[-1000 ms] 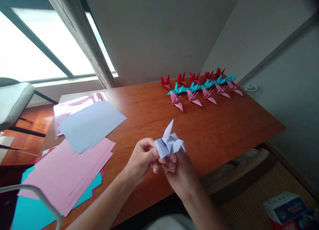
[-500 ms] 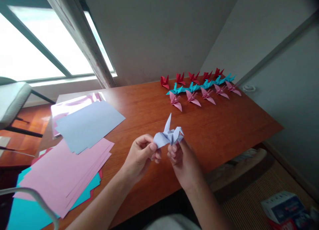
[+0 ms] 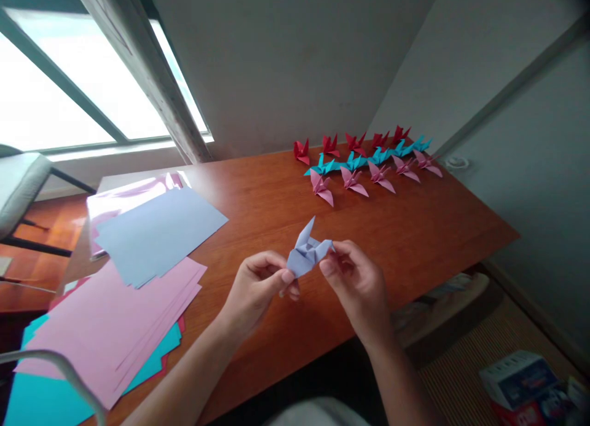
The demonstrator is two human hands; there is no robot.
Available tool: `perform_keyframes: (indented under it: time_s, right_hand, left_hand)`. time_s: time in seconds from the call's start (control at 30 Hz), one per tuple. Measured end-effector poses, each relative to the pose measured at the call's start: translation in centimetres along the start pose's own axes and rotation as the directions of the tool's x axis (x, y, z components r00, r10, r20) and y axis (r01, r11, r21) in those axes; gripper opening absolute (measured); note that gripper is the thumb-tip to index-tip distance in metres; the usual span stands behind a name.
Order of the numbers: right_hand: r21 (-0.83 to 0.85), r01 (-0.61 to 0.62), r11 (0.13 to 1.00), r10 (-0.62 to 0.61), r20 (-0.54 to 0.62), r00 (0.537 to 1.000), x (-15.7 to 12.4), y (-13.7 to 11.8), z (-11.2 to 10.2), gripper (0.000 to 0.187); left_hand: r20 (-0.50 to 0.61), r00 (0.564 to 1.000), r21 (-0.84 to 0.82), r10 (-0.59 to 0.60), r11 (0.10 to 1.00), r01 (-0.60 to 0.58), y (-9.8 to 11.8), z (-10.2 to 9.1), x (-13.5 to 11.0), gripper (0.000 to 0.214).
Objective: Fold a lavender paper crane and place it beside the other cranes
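Observation:
A pale lilac paper crane (image 3: 305, 254) is held above the wooden table, one pointed end sticking up. My left hand (image 3: 262, 284) pinches its near left wing between thumb and fingers. At the crane's right end, my right hand (image 3: 357, 281) has thumb and forefinger closed about the small bent head. The crane's underside is partly hidden by the fingers. Beyond it stand finished cranes in rows: pink cranes (image 3: 354, 182) nearest, turquoise cranes (image 3: 353, 161) behind them, and red cranes (image 3: 354, 143) at the back.
On the table (image 3: 249, 198) at left lie lilac sheets (image 3: 161, 232), pink sheets (image 3: 115, 321) and turquoise sheets (image 3: 43, 392), overlapping, with a shiny plastic packet (image 3: 131, 198) behind. A grey curved bar (image 3: 59, 359) crosses the lower left. A box (image 3: 519, 380) sits on the floor at right.
My right hand has moved from under the crane to its right end and now grips the head. The crane has turned and tilted in my left hand, which keeps its pinch.

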State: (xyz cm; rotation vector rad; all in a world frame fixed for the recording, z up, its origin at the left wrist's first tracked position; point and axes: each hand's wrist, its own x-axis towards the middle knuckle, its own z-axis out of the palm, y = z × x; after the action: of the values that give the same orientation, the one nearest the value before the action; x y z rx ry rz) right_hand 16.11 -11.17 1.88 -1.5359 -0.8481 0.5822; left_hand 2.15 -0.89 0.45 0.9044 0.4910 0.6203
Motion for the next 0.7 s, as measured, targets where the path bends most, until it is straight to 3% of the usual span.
perform_keyframes:
  time_s: [0.07, 0.23, 0.4, 0.53, 0.7]
  right_hand:
    - [-0.049, 0.007, 0.999, -0.007, -0.008, 1.000, 0.2, -0.2, 0.2, 0.018]
    - [-0.192, 0.033, 0.981, -0.069, -0.185, 0.980, 0.5, 1.0, -0.3, 0.018]
    - [-0.520, 0.092, 0.849, -0.282, -0.299, 0.912, 2.3, 3.5, -3.3, 0.021]
    - [-0.658, 0.059, 0.751, -0.370, -0.344, 0.863, 5.1, 5.8, -5.9, 0.026]
    - [-0.701, 0.033, 0.713, -0.328, -0.291, 0.899, 7.4, 7.5, -6.9, 0.026]
  left_hand:
    - [0.009, 1.000, 0.083, -0.008, 0.997, 0.007, 0.0, -0.1, 0.0, 0.033]
    - [0.022, 1.000, 0.300, 0.002, 0.954, -0.008, 0.2, 0.0, 0.1, 0.040]
    - [0.002, 0.999, 0.325, -0.052, 0.945, 0.049, 0.0, 0.4, 0.2, 0.054]
    - [0.011, 0.995, 0.351, -0.098, 0.932, 0.088, -0.2, 0.5, 0.2, 0.055]
    - [-0.015, 0.994, 0.349, -0.107, 0.931, 0.106, -0.2, 0.4, 0.4, 0.054]
